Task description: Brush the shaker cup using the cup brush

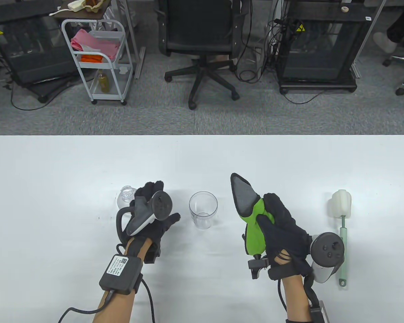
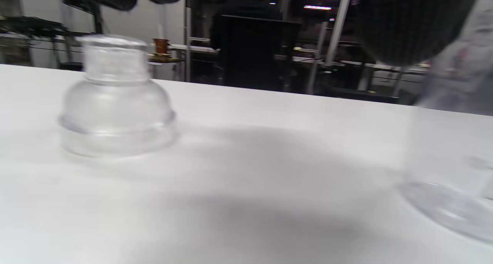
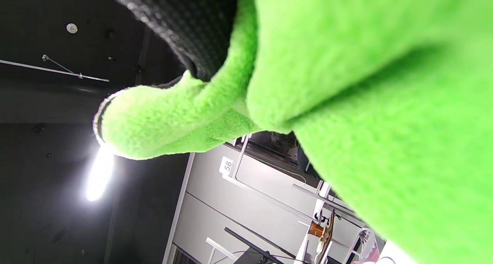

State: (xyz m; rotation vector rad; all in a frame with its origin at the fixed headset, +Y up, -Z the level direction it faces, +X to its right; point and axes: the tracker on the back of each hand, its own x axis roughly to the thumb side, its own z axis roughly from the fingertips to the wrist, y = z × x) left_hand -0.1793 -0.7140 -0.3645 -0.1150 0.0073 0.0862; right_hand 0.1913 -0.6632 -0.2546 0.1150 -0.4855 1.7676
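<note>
On the white table (image 1: 54, 175) the clear shaker cup (image 1: 203, 210) stood upright and open-mouthed, right between the two hands, with its domed clear lid (image 1: 125, 196) sitting apart on the far-left side. The left hand (image 1: 154, 215) hovered just beside the cup, fingers loosely spread and gripping nothing, the thumb reaching toward the cup's wall but not yet on it. The right hand (image 1: 279, 228) was clamped around a green and grey brush (image 1: 249, 212), its pointed grey tip aimed away from the person and lifted clear of the cup. Off to the right, untouched, lay a sponge-headed brush (image 1: 341, 228) with a pale green handle, just beside the right hand's tracker. From the left wrist view the cup's base (image 2: 450, 202) loomed blurred at the right edge, the lid (image 2: 115, 102) resting on its wide rim. The risk looked plain: that cup was light, tall and unsteadied, so any push of the brush into its mouth before the left hand had it held could tip it or send it skidding. A wide fuzzy head might also jam at the rim and drag the cup along.
</note>
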